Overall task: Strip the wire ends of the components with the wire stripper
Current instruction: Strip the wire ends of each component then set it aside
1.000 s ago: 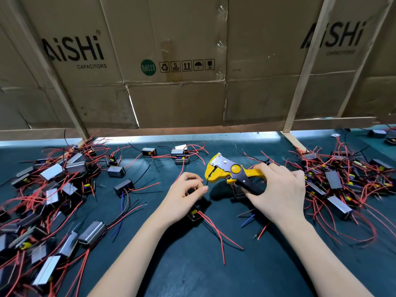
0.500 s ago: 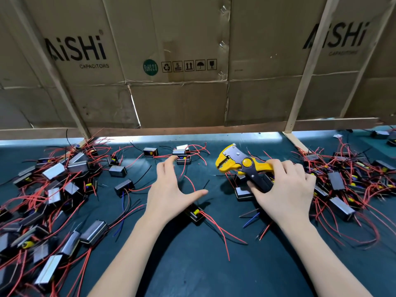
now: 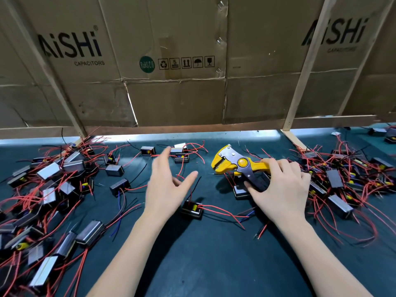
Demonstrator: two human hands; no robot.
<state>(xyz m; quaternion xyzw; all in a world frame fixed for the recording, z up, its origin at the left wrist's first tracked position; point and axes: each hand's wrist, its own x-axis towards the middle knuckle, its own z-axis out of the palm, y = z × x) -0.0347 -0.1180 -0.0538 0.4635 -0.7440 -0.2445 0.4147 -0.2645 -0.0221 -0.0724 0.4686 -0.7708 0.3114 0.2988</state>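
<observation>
My right hand (image 3: 280,189) grasps the yellow metal-jawed wire stripper (image 3: 237,166); my left hand (image 3: 167,185) hovers released above the dark green tabletop (image 3: 214,254).

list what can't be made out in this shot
- Wire ends: too small in the head view to tell stripped from unstripped.
- Wire stripper handles: hidden by the right hand.
- Left hand: motion-blurred fingertips.
- Left component pile: cut off by the frame edge.

Yellow wire stripper (image 3: 240,165); red wires (image 3: 222,211); dark teal table (image 3: 203,254).
</observation>
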